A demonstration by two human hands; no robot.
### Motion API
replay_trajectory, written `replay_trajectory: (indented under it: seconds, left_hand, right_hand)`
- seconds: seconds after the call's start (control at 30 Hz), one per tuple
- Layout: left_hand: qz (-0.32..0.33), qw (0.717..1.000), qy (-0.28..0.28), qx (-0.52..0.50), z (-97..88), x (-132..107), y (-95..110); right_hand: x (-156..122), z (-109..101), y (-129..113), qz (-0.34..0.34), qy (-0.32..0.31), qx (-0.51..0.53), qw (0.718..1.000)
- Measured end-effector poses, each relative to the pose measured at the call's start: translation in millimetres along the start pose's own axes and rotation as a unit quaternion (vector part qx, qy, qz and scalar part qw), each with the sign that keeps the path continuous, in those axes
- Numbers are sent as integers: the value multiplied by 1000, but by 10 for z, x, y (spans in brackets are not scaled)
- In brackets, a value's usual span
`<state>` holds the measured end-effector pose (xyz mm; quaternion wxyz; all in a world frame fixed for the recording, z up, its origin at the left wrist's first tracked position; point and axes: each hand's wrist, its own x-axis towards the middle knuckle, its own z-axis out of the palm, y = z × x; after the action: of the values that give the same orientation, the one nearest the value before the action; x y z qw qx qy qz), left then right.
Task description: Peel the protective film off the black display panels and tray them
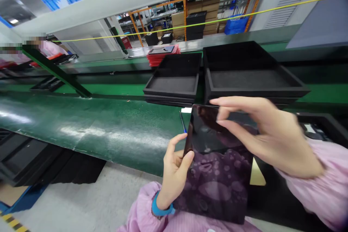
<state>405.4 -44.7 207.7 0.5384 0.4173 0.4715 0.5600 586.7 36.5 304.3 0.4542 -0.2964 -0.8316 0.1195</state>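
A dark, glossy tablet-like screen panel (217,174) is held tilted in front of my body. Bubble-like blotches cover its lower part, while the upper part looks smooth and reflective. Along its left edge, my left hand (175,170) grips it with the thumb on the face and the fingers at the side and behind. My right hand (261,130) is over the panel's upper right part, thumb and fingers pinched close together; whatever lies between them is too small to make out. A yellowish flat piece (257,174) shows beside the panel's right edge.
Black trays (171,92) and a larger tray stack (255,90) stand on the green bench (108,127). Behind them is a pile of red sheets (160,56). A blue pen (183,122) lies by the panel. More trays (24,156) sit lower left; people work far left.
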Motion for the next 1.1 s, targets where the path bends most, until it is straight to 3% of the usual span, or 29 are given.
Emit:
replay_trajectory:
  seconds: [0.17,0.3,0.47,0.53,0.6,0.67,0.8,0.83,1.0,1.1]
  left_hand:
    - [8,1000,-16,17,79,-44,-14]
    - [22,999,-28,40,87,-65,-17]
    - [26,997,-41,60,73,-70,-33]
    - [28,997,-43,56,61,-72,-34]
    - [29,998,-39,48,53,-75,-22]
    - [32,998,-26,43,47,-71,5]
    - [51,997,23,45,29,-19,64]
    - [54,997,31,43,23,1,69]
    - [34,999,31,19,19,62,46]
    - [7,999,35,2,37,58,52]
  right_hand:
    - [209,207,142,-59,-41,-22,997]
    - [257,165,230,-98,-64,-61,991]
    - [337,102,177,-138,-129,-88,978]
    - [384,74,163,-140,-108,-90,980]
    - [416,-6,208,-113,-56,-88,988]
    - [401,-149,334,-75,-45,-111,990]
    - [199,-456,674,5,-207,-165,964]
    - [130,-500,724,24,-222,-174,959]
    - [-86,-542,630,42,-109,-269,956]
    - [-96,-563,513,101,-108,-282,948]
